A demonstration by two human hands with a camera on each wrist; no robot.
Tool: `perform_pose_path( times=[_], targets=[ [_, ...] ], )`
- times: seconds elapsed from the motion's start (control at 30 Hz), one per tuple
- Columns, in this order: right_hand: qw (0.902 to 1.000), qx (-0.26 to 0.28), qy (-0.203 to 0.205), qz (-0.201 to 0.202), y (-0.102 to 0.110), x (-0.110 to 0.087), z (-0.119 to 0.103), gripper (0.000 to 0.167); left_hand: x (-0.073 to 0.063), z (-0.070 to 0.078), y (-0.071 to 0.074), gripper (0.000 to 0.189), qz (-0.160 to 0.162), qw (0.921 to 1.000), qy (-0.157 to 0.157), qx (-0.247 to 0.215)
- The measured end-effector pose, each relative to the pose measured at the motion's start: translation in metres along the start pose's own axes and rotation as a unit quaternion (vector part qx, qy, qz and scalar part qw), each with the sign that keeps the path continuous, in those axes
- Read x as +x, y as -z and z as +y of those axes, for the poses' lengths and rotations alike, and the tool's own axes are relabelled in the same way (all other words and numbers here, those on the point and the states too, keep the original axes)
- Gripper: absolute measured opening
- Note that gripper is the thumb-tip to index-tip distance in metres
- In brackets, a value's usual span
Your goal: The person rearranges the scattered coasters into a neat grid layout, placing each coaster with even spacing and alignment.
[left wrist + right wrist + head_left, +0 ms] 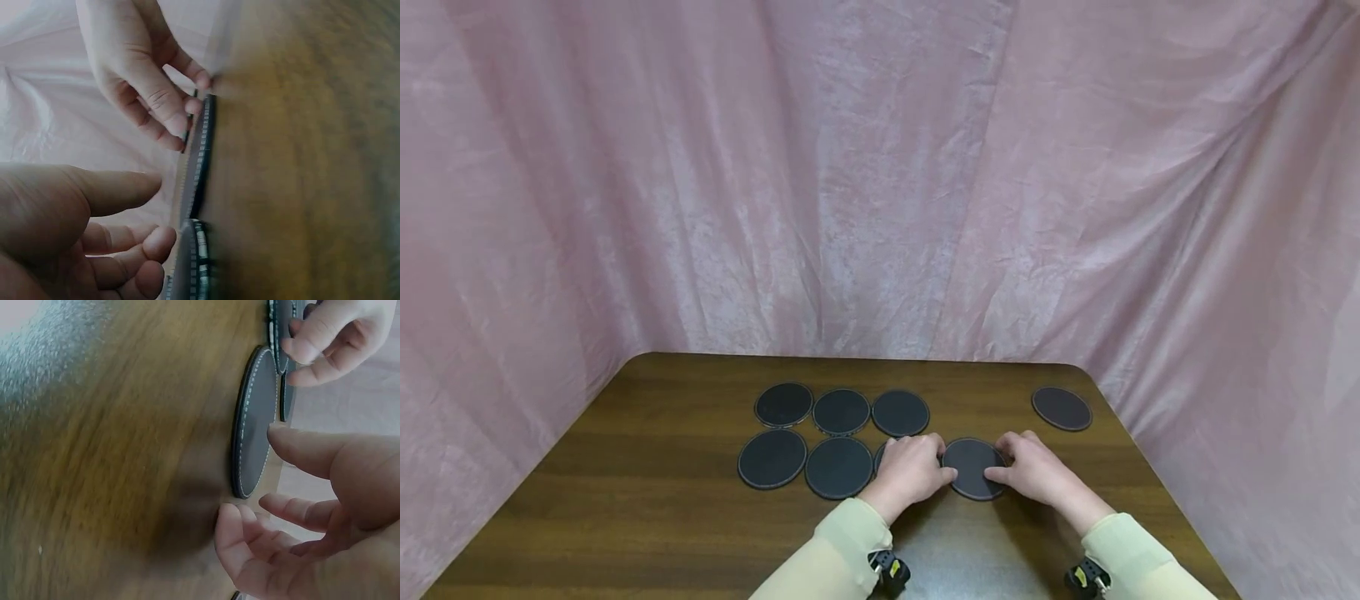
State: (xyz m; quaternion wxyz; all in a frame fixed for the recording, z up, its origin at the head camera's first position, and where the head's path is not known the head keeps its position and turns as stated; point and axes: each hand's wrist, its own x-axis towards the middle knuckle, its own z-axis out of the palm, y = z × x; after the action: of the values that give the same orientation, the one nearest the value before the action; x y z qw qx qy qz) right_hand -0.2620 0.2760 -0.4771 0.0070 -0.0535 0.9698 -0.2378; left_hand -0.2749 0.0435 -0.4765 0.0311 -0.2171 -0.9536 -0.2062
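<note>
A round dark coaster (970, 467) with pale stitching round its rim lies flat on the table between the two hands. My right hand (1036, 472) is at its right side, thumb over the near right edge, fingers loosely bent beside the rim. On its left side is my left hand (910, 473), thumb tip close to the edge and fingers relaxed. That hand covers most of another coaster (877, 457), of which only a left sliver shows in the head view. In the right wrist view, the stitched coaster (257, 428) lies below the right thumb, with nothing pinched.
More matching coasters stand in two rows to the left, including a back-row coaster (900, 412) and a front-row coaster (839, 467). A separate coaster (1062, 408) lies near the table's back right corner. Pink curtains (880, 183) hang behind the brown wooden table (647, 483).
</note>
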Motion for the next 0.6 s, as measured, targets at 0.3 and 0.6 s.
perform_pose_path(
  times=[0.3, 0.6],
  targets=[
    [0.9982, -0.058, -0.012, 0.012, 0.026, -0.010, -0.005, 0.062, 0.005, 0.011, 0.014, 0.032, 0.024, 0.9995, -0.013, -0.018],
    [0.9942, -0.100, -0.016, 0.036, 0.041, -0.002, 0.014, 0.073, 0.024, 0.029, 0.022, 0.054, 0.025, 0.9992, 0.002, 0.031]
  ],
)
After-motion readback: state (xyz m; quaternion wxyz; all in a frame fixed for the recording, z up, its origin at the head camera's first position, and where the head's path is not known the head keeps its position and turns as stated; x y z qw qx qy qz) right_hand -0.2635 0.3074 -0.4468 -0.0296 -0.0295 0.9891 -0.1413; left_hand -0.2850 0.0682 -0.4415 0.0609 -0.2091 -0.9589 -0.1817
